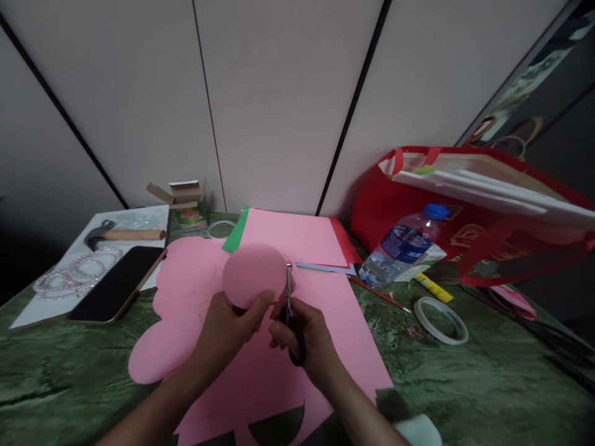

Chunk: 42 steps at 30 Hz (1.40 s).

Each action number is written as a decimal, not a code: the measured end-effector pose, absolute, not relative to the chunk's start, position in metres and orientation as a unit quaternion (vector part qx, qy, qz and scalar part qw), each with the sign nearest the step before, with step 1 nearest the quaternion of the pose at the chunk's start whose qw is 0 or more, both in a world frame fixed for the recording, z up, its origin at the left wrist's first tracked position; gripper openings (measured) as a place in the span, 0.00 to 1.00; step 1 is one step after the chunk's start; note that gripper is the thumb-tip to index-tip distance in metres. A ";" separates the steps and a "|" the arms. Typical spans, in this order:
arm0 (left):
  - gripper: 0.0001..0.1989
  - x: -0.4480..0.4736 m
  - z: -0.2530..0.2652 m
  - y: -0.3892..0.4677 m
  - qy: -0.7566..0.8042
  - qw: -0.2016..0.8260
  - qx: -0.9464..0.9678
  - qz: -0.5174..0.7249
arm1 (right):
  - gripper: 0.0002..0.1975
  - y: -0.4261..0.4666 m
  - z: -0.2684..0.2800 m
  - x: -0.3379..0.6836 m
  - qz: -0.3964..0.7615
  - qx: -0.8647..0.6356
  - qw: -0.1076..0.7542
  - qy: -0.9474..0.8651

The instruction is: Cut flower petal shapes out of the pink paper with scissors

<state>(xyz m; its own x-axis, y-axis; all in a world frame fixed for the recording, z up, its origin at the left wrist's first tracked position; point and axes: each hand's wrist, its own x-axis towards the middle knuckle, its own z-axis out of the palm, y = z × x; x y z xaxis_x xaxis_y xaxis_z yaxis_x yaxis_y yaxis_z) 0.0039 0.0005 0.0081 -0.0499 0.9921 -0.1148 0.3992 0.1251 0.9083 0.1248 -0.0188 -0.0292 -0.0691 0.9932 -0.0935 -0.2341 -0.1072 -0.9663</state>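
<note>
My left hand [237,322] pinches the lower edge of a round pink paper disc [255,272], its thumb lying on top of the sheet. In my right hand [309,337] is a pair of scissors [296,331] with dark handles. Their blades point away from me along the disc's right edge, where a thin sliver of pink paper shows. Beneath both hands spread larger pink sheets [344,328] with curved cut-outs. Several rounded pink pieces [160,350] lie to the left, overlapping.
A phone [118,284], a hammer [132,235] and clear beads [77,272] lie at left. Behind are a small box [190,214] and stacked coloured paper [292,238]. At right are a water bottle [402,248], a red bag [381,198], a tape roll [440,320] and a pencil [379,293].
</note>
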 end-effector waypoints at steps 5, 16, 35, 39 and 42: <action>0.22 0.003 0.007 0.000 0.622 0.411 0.560 0.361 | 0.09 -0.019 -0.028 0.125 0.599 -0.455 0.516 -0.410; 0.23 0.000 0.005 0.002 0.596 0.416 0.573 0.379 | 0.08 -0.019 -0.024 0.125 0.594 -0.456 0.508 -0.425; 0.21 0.003 0.001 0.003 0.604 0.439 0.559 0.360 | 0.09 -0.015 -0.045 0.129 0.555 -0.424 0.545 -0.464; 0.21 0.004 0.003 0.002 0.602 0.446 0.557 0.358 | 0.10 -0.016 -0.043 0.129 0.556 -0.425 0.548 -0.458; 0.21 0.004 0.005 0.002 0.605 0.445 0.555 0.358 | 0.10 -0.016 -0.041 0.128 0.555 -0.431 0.546 -0.455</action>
<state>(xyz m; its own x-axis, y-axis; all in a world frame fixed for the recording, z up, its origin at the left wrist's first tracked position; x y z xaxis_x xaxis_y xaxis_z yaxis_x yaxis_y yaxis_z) 0.0045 0.0019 0.0052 0.0116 0.9900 -0.1408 0.3524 0.1277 0.9271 0.1284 -0.0160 -0.0412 -0.0320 0.9993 0.0183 -0.2136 0.0110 -0.9769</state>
